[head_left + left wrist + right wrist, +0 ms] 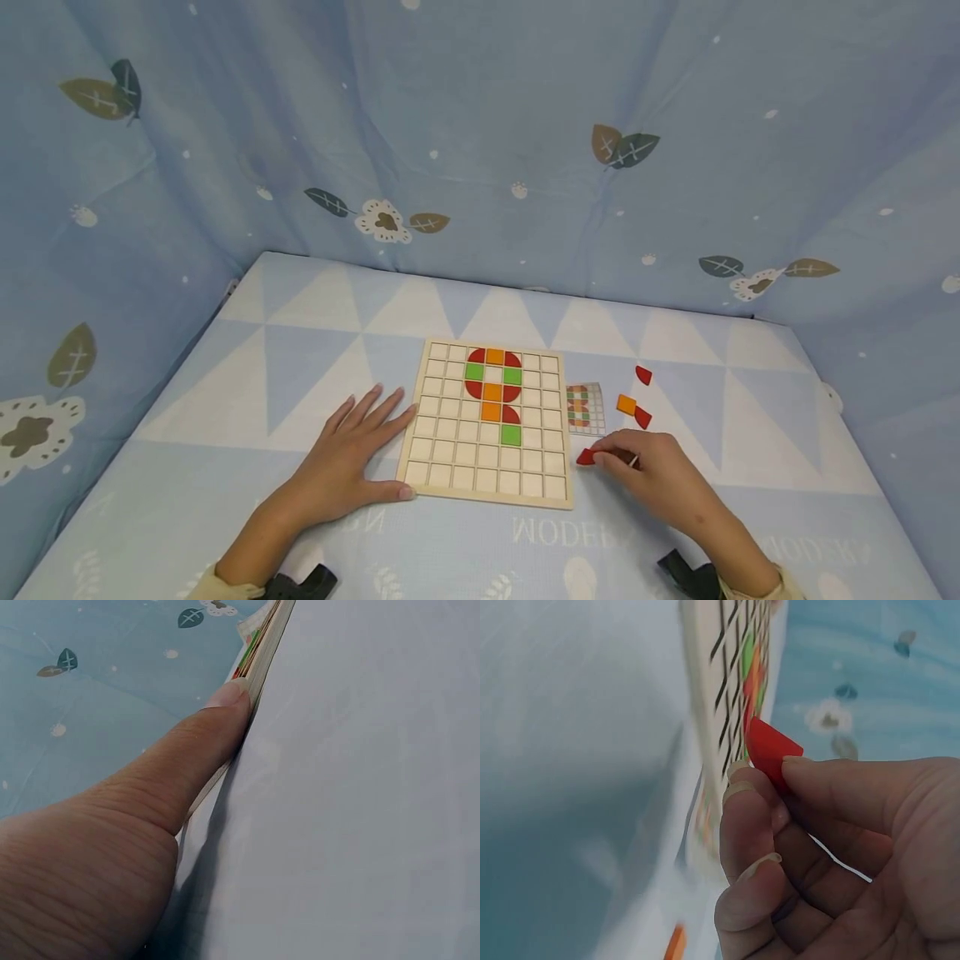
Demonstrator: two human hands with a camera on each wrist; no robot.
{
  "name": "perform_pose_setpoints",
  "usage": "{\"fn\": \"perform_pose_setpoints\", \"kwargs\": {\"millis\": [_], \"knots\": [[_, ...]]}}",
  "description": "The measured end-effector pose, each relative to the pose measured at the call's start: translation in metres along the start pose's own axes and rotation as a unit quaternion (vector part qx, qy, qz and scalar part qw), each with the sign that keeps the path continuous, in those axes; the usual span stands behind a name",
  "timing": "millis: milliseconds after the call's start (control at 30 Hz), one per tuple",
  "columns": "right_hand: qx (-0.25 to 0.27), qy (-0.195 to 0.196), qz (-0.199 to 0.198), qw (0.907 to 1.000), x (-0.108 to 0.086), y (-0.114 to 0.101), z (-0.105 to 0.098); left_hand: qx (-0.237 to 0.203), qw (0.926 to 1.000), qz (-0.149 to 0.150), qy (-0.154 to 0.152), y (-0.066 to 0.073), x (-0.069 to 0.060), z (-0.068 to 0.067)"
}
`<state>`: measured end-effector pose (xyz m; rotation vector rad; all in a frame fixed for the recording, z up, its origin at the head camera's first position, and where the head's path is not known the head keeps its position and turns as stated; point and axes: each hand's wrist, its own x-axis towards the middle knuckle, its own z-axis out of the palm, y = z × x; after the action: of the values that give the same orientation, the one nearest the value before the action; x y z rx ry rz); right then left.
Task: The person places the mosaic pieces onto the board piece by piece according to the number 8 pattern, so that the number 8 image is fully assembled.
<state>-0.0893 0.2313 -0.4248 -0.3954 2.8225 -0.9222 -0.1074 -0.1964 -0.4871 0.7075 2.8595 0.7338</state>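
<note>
Fingertips of your right hand are pinching a red tile beside the grid board; your left hand, fingers spread wide, is touching its edge.

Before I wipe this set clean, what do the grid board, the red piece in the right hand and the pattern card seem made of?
Grid board: probably wood, matte, given its pale tan rim.
Red piece: painted wood or plastic, smooth and evenly coloured; I can't tell which.
Pattern card: likely paper, as it looks thin and printed; finish unclear.
</note>
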Motion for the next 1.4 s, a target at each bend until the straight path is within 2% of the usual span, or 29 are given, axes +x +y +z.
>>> {"fn": "perform_pose_setpoints", "kwargs": {"millis": [100,267,400,533,667,933,1167,1400], "knots": [[0.018,-0.014,-0.024,0.9994,0.009,-0.008,0.008,0.001,1.0,0.004,0.002,0.0,0.0,0.0],[0.049,-0.032,-0.04,0.9974,0.023,-0.022,0.019,0.0,0.9998,0.016,0.012,0.002,-0.001,-0.002],[0.054,-0.046,-0.05,0.9962,0.034,-0.03,0.027,0.0,0.9996,0.022,0.019,0.003,-0.001,-0.003],[0.057,-0.076,-0.055,0.994,0.045,-0.034,0.035,-0.001,0.9995,0.024,0.022,0.003,-0.001,-0.002],[0.061,-0.097,-0.065,0.9913,0.054,-0.035,0.041,0.0,0.9997,0.021,0.016,0.001,-0.001,0.0],[0.046,-0.093,-0.058,0.9929,0.061,-0.044,0.051,0.0,0.9996,0.02,0.018,0.001,-0.001,0.001],[0.046,-0.065,-0.053,0.9954,0.06,-0.049,0.057,0.001,0.9999,0.014,0.01,0.003,-0.001,-0.001],[0.048,-0.059,-0.049,0.9959,0.057,-0.05,0.059,0.0,0.9999,0.012,0.01,0.002,-0.002,-0.001]]}}
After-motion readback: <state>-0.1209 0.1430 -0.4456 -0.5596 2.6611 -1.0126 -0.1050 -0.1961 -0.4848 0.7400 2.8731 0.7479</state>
